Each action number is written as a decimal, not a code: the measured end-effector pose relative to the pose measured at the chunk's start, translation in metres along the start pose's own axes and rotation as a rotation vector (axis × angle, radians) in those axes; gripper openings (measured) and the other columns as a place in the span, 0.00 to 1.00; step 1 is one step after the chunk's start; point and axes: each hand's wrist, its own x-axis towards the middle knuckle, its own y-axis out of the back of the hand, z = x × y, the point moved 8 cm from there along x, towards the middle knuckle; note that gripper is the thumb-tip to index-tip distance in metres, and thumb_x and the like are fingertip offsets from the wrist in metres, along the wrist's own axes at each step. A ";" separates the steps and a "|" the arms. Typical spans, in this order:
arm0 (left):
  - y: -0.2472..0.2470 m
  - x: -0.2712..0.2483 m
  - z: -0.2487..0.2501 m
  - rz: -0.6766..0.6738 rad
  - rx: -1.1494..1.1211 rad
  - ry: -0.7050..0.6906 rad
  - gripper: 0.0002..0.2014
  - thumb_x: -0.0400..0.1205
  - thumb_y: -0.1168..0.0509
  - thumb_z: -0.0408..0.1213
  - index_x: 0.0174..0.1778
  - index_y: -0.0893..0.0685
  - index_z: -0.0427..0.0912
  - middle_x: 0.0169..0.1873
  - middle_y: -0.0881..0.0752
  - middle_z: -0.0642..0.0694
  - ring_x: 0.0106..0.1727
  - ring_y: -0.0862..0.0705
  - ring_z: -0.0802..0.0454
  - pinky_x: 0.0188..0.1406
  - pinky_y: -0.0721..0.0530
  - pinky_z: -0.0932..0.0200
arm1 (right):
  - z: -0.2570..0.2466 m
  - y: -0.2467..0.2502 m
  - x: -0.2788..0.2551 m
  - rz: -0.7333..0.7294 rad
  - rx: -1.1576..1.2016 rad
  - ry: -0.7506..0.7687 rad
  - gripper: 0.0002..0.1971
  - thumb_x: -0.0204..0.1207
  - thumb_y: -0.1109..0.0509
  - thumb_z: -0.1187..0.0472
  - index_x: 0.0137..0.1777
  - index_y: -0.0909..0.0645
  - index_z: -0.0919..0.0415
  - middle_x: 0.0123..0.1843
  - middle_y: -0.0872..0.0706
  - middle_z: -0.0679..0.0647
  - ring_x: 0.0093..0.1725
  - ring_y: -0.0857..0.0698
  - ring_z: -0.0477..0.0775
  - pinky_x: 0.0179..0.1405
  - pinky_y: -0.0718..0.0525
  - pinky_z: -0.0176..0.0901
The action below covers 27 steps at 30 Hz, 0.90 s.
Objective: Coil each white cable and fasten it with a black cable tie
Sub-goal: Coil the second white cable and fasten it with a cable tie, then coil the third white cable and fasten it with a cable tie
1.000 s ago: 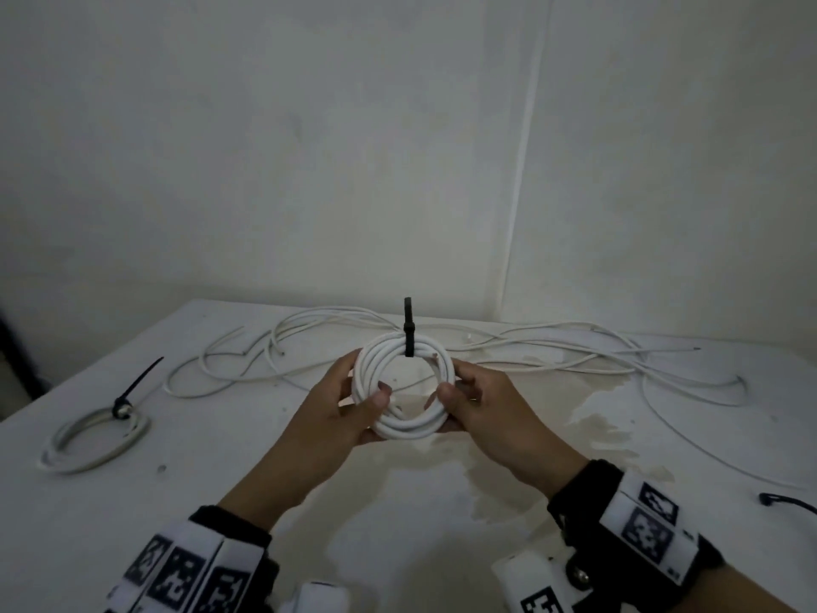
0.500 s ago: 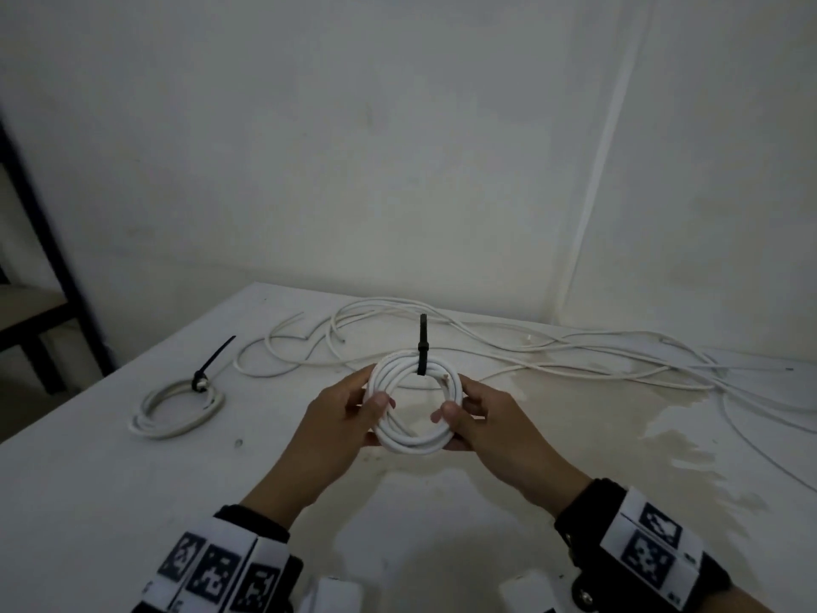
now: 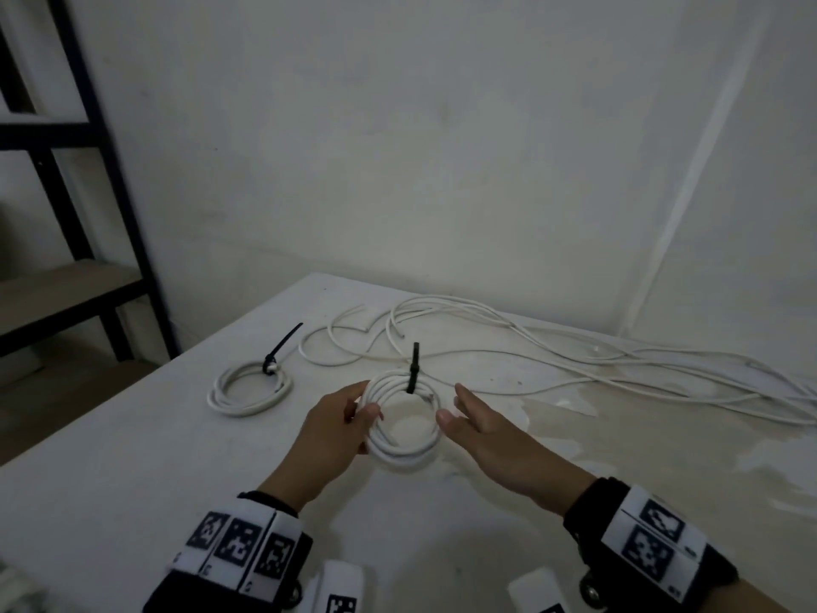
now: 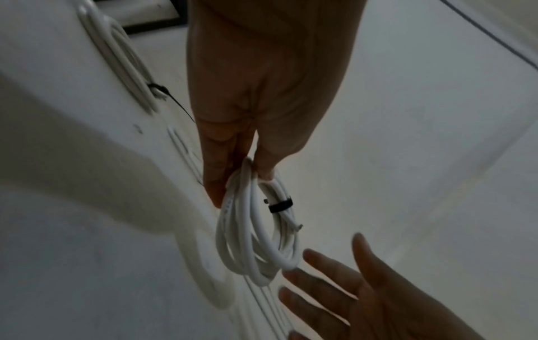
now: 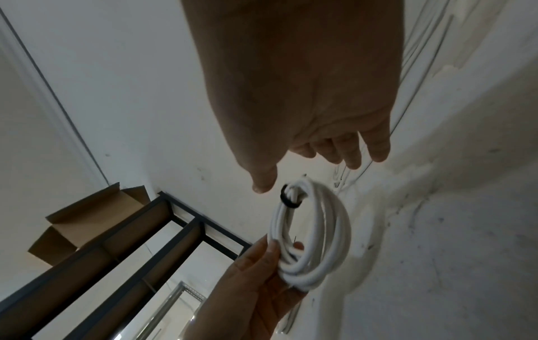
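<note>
A: Where is the coil (image 3: 400,420) sitting right now?

B: It is hanging just above the counter (image 3: 132,480), near the middle, with the left hand (image 3: 338,429) pinching its left side between thumb and fingers (image 4: 266,158). The black cable tie (image 3: 413,369) is wrapping the far side of the loops, its tail sticking upward.

A: And the right hand (image 3: 495,440)?

B: It is hovering just right of the coil with its fingers (image 5: 349,151) spread and straight, holding nothing. The wrist views are showing a clear gap between it and the loops.

A: How is that bundle going to handle?

B: I am judging it light, since one pinch is carrying it. The loops are looking springy and smooth, so they are probably wanting to fan apart away from the tie; a cut end (image 4: 297,226) is already poking out near it. Taking hold across all the strands, close to the tie, is looking safest.

A: What else is lying around?

B: A finished coil (image 3: 250,389) with its own tie is resting to the left, well apart. Loose white cables (image 3: 574,360) are sprawling across the far right of the counter, not yet coiled. A dark shelf frame (image 3: 110,170) is standing beyond the left edge.
</note>
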 end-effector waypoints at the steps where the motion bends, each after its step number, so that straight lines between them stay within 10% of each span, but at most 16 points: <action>1: 0.009 0.001 -0.005 0.009 0.020 0.017 0.12 0.84 0.43 0.31 0.43 0.18 0.51 0.38 0.13 0.43 0.42 0.15 0.48 0.42 0.12 0.54 | 0.000 -0.001 0.003 -0.002 -0.020 -0.002 0.35 0.79 0.45 0.41 0.81 0.55 0.48 0.82 0.45 0.45 0.79 0.41 0.43 0.67 0.41 0.33; 10: 0.098 0.032 -0.039 0.193 0.100 0.202 0.10 0.85 0.46 0.30 0.56 0.22 0.44 0.40 0.17 0.37 0.37 0.21 0.47 0.37 0.21 0.56 | 0.016 0.028 0.036 0.092 -0.260 -0.064 0.35 0.79 0.46 0.39 0.81 0.50 0.52 0.83 0.48 0.49 0.82 0.46 0.50 0.77 0.47 0.43; 27: 0.125 0.066 -0.041 0.203 0.898 0.291 0.14 0.83 0.41 0.35 0.62 0.16 0.41 0.63 0.18 0.38 0.63 0.21 0.39 0.61 0.25 0.52 | 0.055 0.104 0.077 0.241 -0.339 -0.143 0.35 0.78 0.38 0.44 0.79 0.43 0.61 0.82 0.46 0.57 0.80 0.40 0.56 0.77 0.41 0.46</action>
